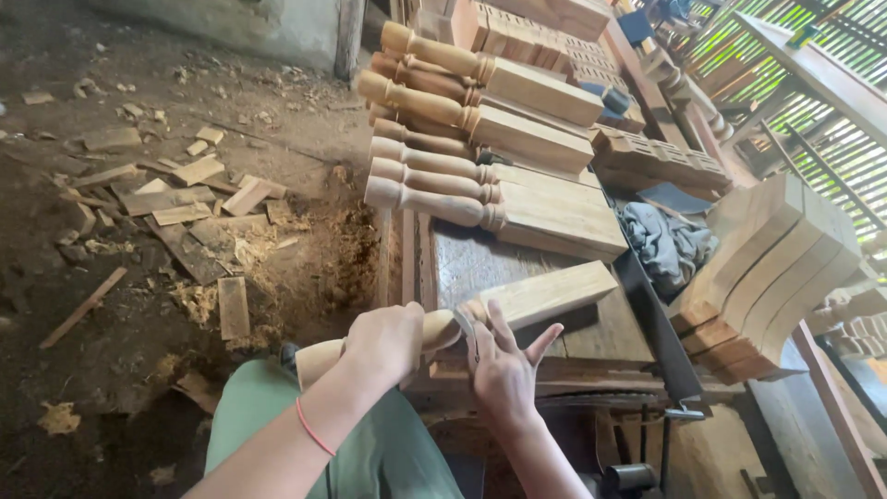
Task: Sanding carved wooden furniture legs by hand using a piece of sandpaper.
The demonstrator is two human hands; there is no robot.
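My left hand [386, 340] is wrapped around the round turned end of a pale wooden furniture leg [540, 296] that rests across the front of a workbench [480, 259]. A thin red band circles that wrist. My right hand [504, 370] presses a small strip, likely sandpaper, against the leg where the turned part meets its square block, with the fingers spread. My green trousers [277, 416] show below.
A stack of similar turned legs [480, 139] lies at the back of the bench. Curved wooden blocks [776, 268] stand at the right beside a grey cloth [665, 242]. Offcuts and shavings [185, 199] litter the dirt floor on the left.
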